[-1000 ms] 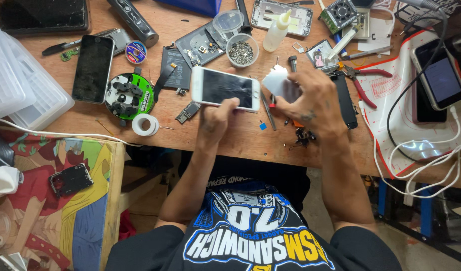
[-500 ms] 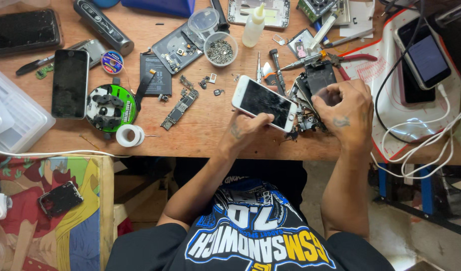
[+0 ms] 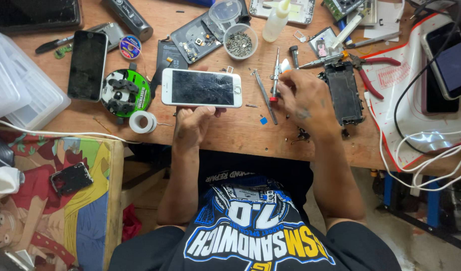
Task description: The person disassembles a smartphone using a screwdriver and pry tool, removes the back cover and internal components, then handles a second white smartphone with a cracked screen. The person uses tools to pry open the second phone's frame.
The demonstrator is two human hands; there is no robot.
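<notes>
In the head view, a white phone (image 3: 202,88) with a cracked dark screen is held at centre frame, gripped along its lower edge by the left hand (image 3: 193,123). A red-tipped screwdriver (image 3: 275,75) is pinched by the right hand (image 3: 305,98), just right of the phone.

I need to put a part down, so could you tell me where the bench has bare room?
Bare wood lies along the near edge between the left hand and right hand, and just right of the tape roll. The far side, around the screw cup, is crowded.
</notes>
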